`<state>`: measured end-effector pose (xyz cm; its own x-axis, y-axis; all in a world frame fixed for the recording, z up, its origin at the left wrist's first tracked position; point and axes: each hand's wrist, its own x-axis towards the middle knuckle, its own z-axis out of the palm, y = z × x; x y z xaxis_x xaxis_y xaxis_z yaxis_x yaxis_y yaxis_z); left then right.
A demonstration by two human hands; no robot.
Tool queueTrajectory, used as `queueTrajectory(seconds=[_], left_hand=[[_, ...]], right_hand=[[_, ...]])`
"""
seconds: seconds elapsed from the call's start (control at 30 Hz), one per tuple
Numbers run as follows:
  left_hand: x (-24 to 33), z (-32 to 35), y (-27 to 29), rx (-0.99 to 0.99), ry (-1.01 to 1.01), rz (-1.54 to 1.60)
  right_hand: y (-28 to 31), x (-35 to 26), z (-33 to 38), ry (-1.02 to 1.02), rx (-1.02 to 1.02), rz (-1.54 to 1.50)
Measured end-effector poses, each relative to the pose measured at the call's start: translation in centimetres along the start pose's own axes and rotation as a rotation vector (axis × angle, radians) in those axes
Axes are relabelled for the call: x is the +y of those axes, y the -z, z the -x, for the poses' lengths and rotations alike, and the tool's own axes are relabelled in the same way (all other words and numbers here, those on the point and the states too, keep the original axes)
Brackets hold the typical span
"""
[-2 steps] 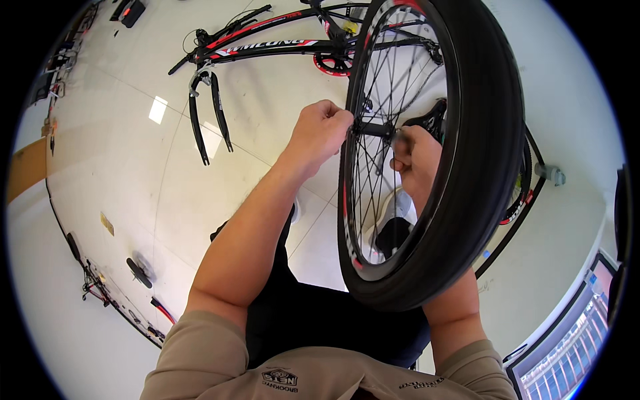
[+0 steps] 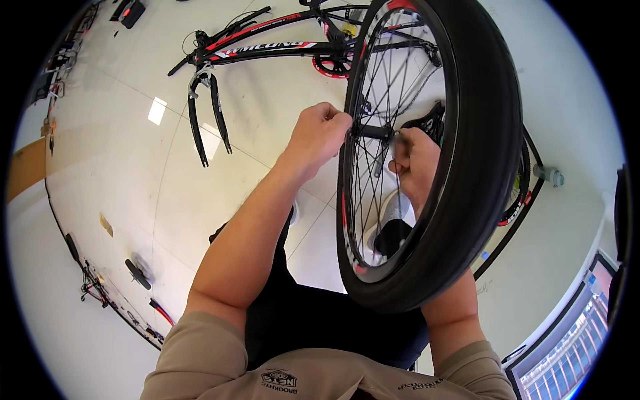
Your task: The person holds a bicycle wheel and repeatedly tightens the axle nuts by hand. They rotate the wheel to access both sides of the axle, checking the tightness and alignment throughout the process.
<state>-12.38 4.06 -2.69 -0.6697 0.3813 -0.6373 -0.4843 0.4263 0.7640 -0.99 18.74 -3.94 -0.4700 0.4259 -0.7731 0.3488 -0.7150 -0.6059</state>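
The tyre (image 2: 490, 147) is plain black; its rim (image 2: 361, 269) is black with red and white patches, the hub (image 2: 373, 132) black. Toward the far edge of the cream floor (image 2: 127, 177) — gridded with thin dark lines — the bicycle frame (image 2: 267, 49) is black with red stripes and white lettering, its chainring (image 2: 331, 67) red and black. Shirt (image 2: 327, 370): tan, black print. Trousers (image 2: 333, 320): black.

Pale floor tiles (image 2: 120, 180) gleam; lower right is probably a window (image 2: 563, 350).

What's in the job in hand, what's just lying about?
In hand: bicycle wheel; hub, left hand at one end, right hand at the other.

Lying about, untouched: bike frame; its fork; black saddle, seen through the spokes.
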Motion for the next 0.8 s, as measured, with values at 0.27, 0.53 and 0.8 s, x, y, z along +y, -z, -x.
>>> queueTrajectory(seconds=[0.27, 0.53, 0.8], left_hand=[[-1.2, -0.7, 0.0, 0.012, -0.019, -0.066], [-1.4, -0.6, 0.1, 0.029, -0.042, -0.056], [-0.5, -0.2, 0.0, -0.023, 0.013, 0.037]], right_hand=[[0.6, 0.1, -0.7, 0.019, -0.016, -0.037], [0.2, 0.1, -0.3, 0.024, 0.012, -0.032], [0.3, -0.1, 0.2, 0.002, -0.001, -0.082]])
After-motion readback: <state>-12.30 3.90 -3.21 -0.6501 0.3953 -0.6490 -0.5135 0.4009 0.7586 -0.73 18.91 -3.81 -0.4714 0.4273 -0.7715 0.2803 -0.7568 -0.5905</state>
